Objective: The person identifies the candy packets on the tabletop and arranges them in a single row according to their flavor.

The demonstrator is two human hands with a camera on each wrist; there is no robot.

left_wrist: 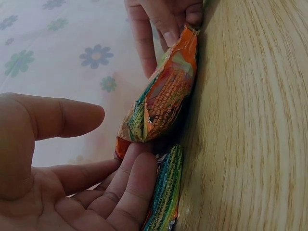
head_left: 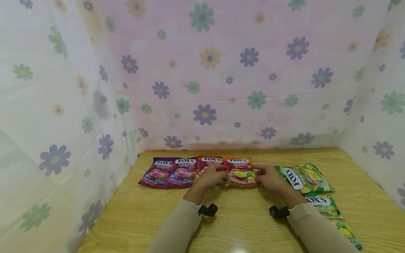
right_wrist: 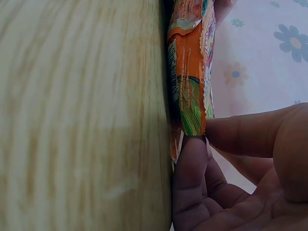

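An orange Fox's Fruits candy bag (head_left: pixel 239 171) lies at the right end of a row on the table, between my two hands. My right hand (head_left: pixel 272 179) pinches its right edge between thumb and fingers, as the right wrist view of that bag (right_wrist: pixel 190 72) shows. On the other side, my left hand (head_left: pixel 210 176) has its fingers touching the bag's lower left edge, with the thumb (left_wrist: pixel 72 115) held apart from it. A second orange Fruits bag (head_left: pixel 207 161) is partly covered by the left hand and tucked beside the first.
Two purple Fox's Berries bags (head_left: pixel 182 172) overlap at the row's left end. Several green Fox's bags (head_left: pixel 295 180) lie on the wooden table (head_left: pixel 240 225) at the right, some partly behind the right forearm. Flower-patterned cloth (head_left: pixel 227 63) walls the back and sides.
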